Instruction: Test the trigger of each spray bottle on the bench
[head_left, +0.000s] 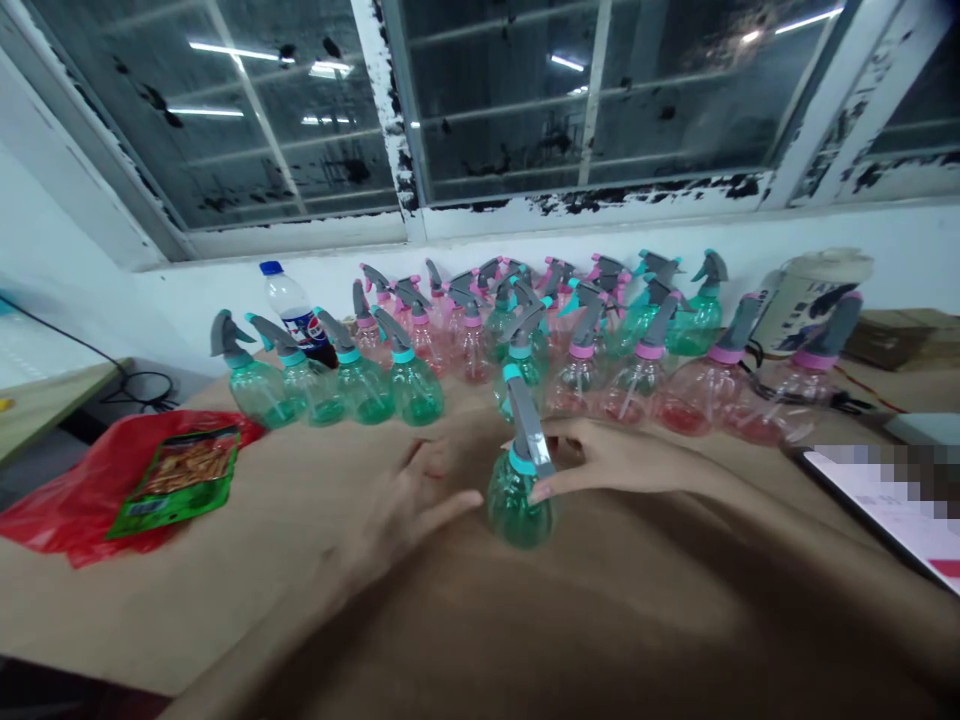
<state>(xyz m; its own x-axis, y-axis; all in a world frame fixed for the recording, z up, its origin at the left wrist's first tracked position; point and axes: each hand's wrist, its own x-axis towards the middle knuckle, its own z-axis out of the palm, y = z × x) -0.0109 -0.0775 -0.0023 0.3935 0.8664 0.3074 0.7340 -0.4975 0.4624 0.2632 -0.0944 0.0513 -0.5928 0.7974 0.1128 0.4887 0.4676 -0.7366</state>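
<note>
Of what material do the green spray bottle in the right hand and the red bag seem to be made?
The green spray bottle in the right hand looks like glossy plastic, since highlights shine on its see-through body, though glass is possible. The red bag is probably thin, shiny plastic film: it crumples in creases.

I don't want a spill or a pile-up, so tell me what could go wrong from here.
The green bottle might tip: only the right hand holds it, near the neck. Its trigger leans close to the back row, so a bump could topple several. The right forearm might also nudge the screen.
</note>
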